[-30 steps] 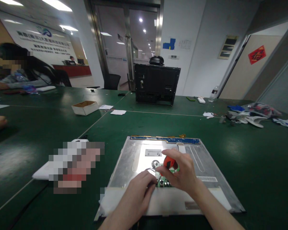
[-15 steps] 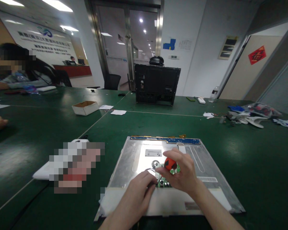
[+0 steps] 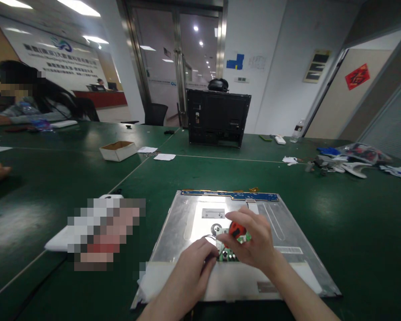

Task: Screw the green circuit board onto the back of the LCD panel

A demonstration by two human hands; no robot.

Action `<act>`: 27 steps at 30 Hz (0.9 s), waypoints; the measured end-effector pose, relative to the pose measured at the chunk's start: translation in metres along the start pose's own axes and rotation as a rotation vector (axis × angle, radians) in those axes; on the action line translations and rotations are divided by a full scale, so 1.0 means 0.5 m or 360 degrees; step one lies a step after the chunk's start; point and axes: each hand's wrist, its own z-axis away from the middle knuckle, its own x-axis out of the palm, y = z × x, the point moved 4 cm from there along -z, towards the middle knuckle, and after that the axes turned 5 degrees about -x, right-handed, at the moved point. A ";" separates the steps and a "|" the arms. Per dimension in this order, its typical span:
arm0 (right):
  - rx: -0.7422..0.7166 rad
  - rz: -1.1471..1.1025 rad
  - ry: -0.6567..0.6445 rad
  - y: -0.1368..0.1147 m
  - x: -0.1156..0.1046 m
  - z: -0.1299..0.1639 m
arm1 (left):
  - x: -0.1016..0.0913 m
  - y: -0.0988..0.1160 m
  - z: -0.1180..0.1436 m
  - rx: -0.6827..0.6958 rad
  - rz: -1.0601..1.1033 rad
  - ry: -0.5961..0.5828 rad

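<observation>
My right hand (image 3: 254, 238) is closed around the red-and-black handle of a screwdriver (image 3: 236, 229), thumb and fingers on its sides. The screwdriver stands over a small green circuit board (image 3: 232, 255); its tip is hidden. The board lies on the silver metal back of a flat display panel (image 3: 270, 263). At the board's left edge my left hand (image 3: 197, 263) has its fingers pinched together. Thin wires (image 3: 209, 236) loop out beside its fingertips, but what it grips is hidden.
A white device (image 3: 58, 238), partly blurred out, lies left of the panel. Farther back are a small open box (image 3: 118, 151), white papers (image 3: 165, 157) and a black monitor casing (image 3: 218, 118). Loose parts and a plastic bag (image 3: 364, 153) lie at right. A person (image 3: 36, 98) sits at far left.
The screwdriver handle has turned slightly in my right hand; its black patches show at a different angle. My left hand and the panel stay in place.
</observation>
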 end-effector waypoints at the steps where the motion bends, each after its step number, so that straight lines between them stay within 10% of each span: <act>1: -0.0007 0.0005 0.0006 0.000 -0.001 0.000 | 0.000 -0.001 0.000 0.0008 0.0010 0.0003; 27: 0.0090 -0.0231 -0.0150 0.000 -0.001 -0.002 | -0.005 0.008 -0.001 -0.0021 -0.0034 0.0012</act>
